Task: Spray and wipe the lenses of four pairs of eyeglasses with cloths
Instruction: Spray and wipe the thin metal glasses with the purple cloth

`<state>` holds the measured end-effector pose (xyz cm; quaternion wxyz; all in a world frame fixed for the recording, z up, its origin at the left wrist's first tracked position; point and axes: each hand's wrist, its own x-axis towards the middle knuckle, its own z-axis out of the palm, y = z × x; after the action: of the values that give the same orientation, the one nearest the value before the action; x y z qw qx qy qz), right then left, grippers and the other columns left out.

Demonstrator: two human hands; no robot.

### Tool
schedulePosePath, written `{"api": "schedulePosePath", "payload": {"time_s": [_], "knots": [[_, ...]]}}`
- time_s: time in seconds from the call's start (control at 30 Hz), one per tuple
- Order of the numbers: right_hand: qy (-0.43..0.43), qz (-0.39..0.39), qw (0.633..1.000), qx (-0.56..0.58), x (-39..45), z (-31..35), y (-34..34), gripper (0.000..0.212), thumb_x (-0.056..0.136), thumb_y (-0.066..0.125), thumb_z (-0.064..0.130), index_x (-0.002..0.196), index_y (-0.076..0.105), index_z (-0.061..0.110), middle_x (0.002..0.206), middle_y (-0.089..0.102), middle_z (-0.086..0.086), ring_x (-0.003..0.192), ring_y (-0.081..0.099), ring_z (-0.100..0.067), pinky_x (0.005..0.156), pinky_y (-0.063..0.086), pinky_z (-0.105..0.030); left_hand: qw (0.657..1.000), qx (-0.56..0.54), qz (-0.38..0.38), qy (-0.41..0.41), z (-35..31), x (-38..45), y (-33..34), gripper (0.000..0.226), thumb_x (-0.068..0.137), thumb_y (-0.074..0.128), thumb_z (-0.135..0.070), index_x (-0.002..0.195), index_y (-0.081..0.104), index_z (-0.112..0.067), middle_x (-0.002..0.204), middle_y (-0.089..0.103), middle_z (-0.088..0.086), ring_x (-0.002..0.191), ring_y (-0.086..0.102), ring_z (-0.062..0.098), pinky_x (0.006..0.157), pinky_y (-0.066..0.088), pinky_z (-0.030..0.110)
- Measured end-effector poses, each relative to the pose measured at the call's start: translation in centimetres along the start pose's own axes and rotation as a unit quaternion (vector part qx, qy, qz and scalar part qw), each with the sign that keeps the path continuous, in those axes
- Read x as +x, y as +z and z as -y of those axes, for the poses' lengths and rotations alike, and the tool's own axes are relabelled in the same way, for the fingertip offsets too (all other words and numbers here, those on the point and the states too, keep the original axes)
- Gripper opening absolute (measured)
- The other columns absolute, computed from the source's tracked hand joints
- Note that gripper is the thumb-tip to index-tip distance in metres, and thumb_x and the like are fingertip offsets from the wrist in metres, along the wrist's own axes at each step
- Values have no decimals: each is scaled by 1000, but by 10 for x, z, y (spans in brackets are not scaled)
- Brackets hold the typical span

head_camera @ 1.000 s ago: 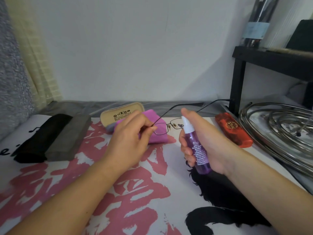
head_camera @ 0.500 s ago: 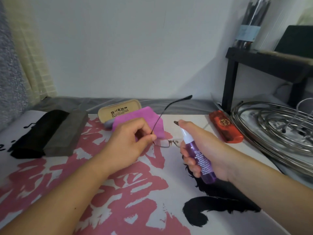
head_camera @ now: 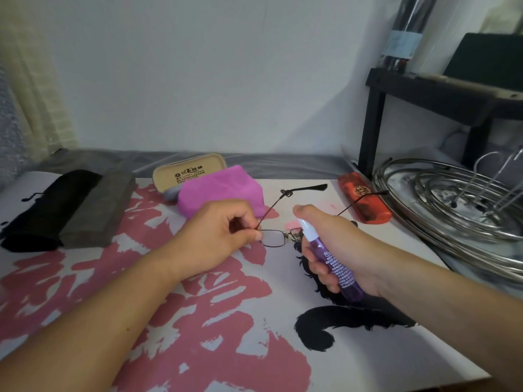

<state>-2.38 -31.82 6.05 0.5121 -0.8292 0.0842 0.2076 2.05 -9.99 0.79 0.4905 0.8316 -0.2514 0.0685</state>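
Pinching the eyeglasses [head_camera: 273,238], left hand [head_camera: 218,236]; right hand [head_camera: 339,247] grips the apparently lens-aimed spray bottle [head_camera: 334,264]

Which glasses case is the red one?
The red glasses case at the right, beside the metal rack. The others are beige, grey and black.

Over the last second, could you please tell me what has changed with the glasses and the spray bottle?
The left hand has tipped the eyeglasses forward and down, so the lenses now lie flatter, lower toward the mat, with the temples pointing up and back. The right hand followed with the purple spray bottle, its nozzle still beside the lenses. Both grips stayed the same; the pink cloth and the cases did not move.
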Motion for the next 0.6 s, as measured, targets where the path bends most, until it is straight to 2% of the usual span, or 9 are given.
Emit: {"api": "schedulePosePath", "payload": {"time_s": [0.17, 0.37, 0.6], "knots": [[-5, -5, 1000, 4, 2, -1, -4, 63, 92, 45, 62, 58, 49, 9, 49, 42, -8, 39, 33, -21, 46, 34, -28, 1000, 9, 6, 13, -2, 0, 0, 17, 83, 82, -10, 75, 69, -19, 77, 71, -13, 71, 67, 8, 70, 55, 23], [19, -50, 999, 9, 3, -5, -27, 75, 86, 46, 81, 53, 46, 13, 50, 42, -8, 41, 37, -22, 46, 36, -29, 1000, 0, -6, 12, -2, 0, 0, 17, 82, 82, -9, 75, 69, -18, 77, 72, -5, 74, 68, 18, 73, 55, 39], [53, -74, 996, -7, 7, -18, -45, 72, 89, 47, 74, 53, 49, 12, 50, 43, -8, 39, 38, -22, 46, 38, -28, 1000, 4, -3, 14, -4, 0, 0, 17, 83, 82, -11, 75, 69, -21, 77, 71, -7, 72, 67, 15, 71, 57, 36]]}}
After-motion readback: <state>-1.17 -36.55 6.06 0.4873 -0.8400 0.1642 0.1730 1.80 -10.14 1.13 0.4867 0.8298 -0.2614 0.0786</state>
